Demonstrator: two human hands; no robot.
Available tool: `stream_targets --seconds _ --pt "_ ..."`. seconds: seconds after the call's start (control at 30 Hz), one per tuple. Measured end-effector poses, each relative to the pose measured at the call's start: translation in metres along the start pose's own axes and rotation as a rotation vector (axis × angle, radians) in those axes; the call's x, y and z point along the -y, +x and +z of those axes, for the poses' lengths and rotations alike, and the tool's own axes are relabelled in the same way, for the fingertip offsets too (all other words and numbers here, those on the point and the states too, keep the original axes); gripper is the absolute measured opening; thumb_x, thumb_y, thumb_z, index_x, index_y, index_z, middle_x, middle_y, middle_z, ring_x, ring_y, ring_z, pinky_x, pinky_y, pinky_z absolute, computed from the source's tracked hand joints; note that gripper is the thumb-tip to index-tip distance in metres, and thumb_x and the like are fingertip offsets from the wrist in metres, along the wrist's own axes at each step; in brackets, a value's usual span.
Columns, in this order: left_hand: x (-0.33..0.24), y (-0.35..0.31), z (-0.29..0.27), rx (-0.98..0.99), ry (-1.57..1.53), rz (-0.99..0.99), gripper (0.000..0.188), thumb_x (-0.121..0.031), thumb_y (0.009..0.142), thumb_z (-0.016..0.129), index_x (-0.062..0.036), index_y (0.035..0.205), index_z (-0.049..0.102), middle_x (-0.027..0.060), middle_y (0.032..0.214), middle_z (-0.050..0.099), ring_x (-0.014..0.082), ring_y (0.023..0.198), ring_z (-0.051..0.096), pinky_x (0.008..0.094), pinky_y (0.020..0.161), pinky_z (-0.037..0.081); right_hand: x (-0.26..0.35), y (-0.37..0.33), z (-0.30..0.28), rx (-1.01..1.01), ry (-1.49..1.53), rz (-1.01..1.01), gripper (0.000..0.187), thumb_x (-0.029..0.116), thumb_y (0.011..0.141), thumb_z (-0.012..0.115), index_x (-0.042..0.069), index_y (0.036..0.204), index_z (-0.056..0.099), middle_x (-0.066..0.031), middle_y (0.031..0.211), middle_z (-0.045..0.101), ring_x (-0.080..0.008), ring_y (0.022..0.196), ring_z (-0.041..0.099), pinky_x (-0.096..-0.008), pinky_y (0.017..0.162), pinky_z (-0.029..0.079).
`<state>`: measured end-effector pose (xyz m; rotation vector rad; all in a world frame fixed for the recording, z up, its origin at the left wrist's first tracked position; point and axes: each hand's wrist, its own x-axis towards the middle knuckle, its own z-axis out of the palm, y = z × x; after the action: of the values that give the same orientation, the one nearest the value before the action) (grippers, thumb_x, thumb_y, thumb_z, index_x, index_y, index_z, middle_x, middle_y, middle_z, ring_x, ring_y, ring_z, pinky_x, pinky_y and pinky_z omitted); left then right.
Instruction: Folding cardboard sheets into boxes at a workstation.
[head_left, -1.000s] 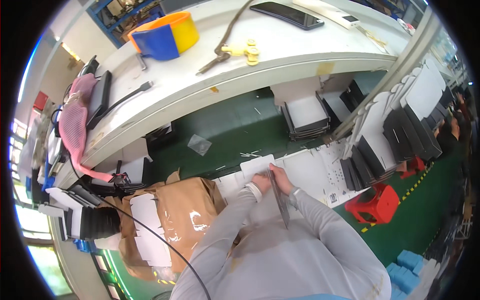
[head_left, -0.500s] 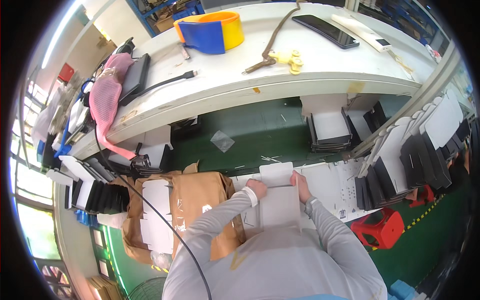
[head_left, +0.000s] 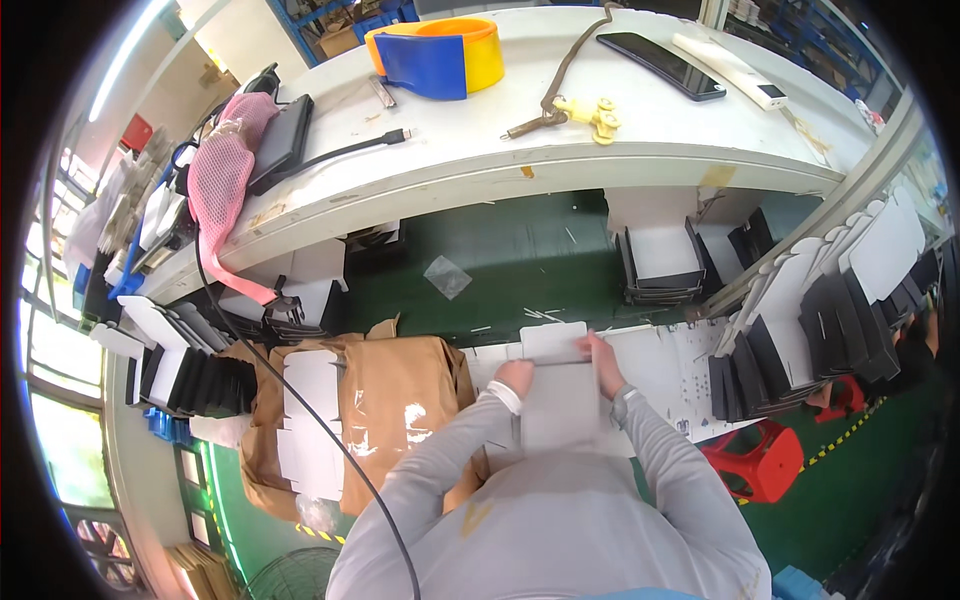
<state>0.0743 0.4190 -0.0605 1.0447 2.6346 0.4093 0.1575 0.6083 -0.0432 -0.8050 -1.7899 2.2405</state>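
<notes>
In front of my body lies a part-folded white cardboard box [head_left: 558, 405], its lid panel [head_left: 553, 342] spread out on the far side. My left hand [head_left: 515, 379] is closed at the box's far left corner, its fingers curled over the edge. At the far right corner my right hand [head_left: 604, 366] grips the side wall, its fingers somewhat blurred by motion. The thumbs and the folds under both hands are partly hidden.
A brown paper-wrapped bundle [head_left: 395, 400] with a flat white box blank [head_left: 310, 425] stands at the left. Stacks of black-and-white boxes [head_left: 845, 320] flank both sides. A raised white shelf [head_left: 440, 180] crosses ahead. A red stool [head_left: 765, 462] is at the right, and a black cable [head_left: 320, 440] hangs across the view.
My left hand has shifted slightly, and the box's left side looks more upright than before. The right hand's fingers have moved a little up and left. The whole view has shifted slightly.
</notes>
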Motion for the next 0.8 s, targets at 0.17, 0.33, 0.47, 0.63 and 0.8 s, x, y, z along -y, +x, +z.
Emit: stream_targets --seconds 0.17,0.33,0.47,0.63,0.8 --pt "0.034 -0.011 -0.043 -0.441 -0.250 -0.135 0.014 -0.003 0.078 0.047 0.0009 0.081 0.061 0.0225 0.069 0.060 0.0344 0.067 0.063 0.0451 0.060 0.049 -0.008 -0.007 -0.069 -0.390 -0.226 -0.281 0.031 0.026 0.092 0.049 -0.001 0.083 0.063 -0.0070 0.077 0.058 -0.0135 0.075 0.051 -0.0262 0.071 0.042" --pt "0.014 -0.067 -0.030 -0.430 -0.409 -0.401 0.025 -0.018 0.085 0.053 0.0022 0.072 0.056 0.0229 0.062 0.057 0.0397 0.060 0.059 0.0467 0.054 0.048 0.001 -0.098 -0.054 -0.160 -0.283 0.255 0.043 0.033 0.086 0.059 -0.001 0.061 0.054 -0.0061 0.051 0.053 -0.0142 0.042 0.051 -0.0278 0.040 0.039" --pt "-0.037 -0.124 0.008 -0.037 -0.384 -0.208 0.025 -0.028 0.086 0.055 -0.0033 0.087 0.059 0.0211 0.064 0.059 0.0386 0.061 0.060 0.0476 0.058 0.048 -0.008 -0.124 -0.010 -0.082 -0.383 0.303 0.048 0.041 0.086 0.058 -0.002 0.064 0.058 -0.0098 0.053 0.057 -0.0164 0.042 0.056 -0.0285 0.038 0.041" --pt "-0.014 -0.120 -0.006 0.444 -0.125 -0.088 0.014 -0.017 0.072 0.060 -0.0042 0.071 0.064 0.0194 0.070 0.061 0.0342 0.068 0.061 0.0422 0.063 0.049 -0.030 -0.097 -0.032 -0.189 -0.893 0.191 0.039 0.036 0.078 0.058 -0.001 0.071 0.064 -0.0199 0.065 0.061 -0.0351 0.062 0.062 -0.0421 0.057 0.047" --pt "0.046 -0.094 -0.104 0.183 -0.213 -0.154 0.014 -0.014 0.074 0.059 -0.0001 0.074 0.062 0.0203 0.068 0.058 0.0339 0.066 0.059 0.0408 0.058 0.047 -0.009 -0.065 -0.047 -0.394 -0.917 0.011 0.048 0.042 0.077 0.064 0.002 0.102 0.058 -0.0143 0.074 0.064 -0.0327 0.071 0.061 -0.0413 0.063 0.047"
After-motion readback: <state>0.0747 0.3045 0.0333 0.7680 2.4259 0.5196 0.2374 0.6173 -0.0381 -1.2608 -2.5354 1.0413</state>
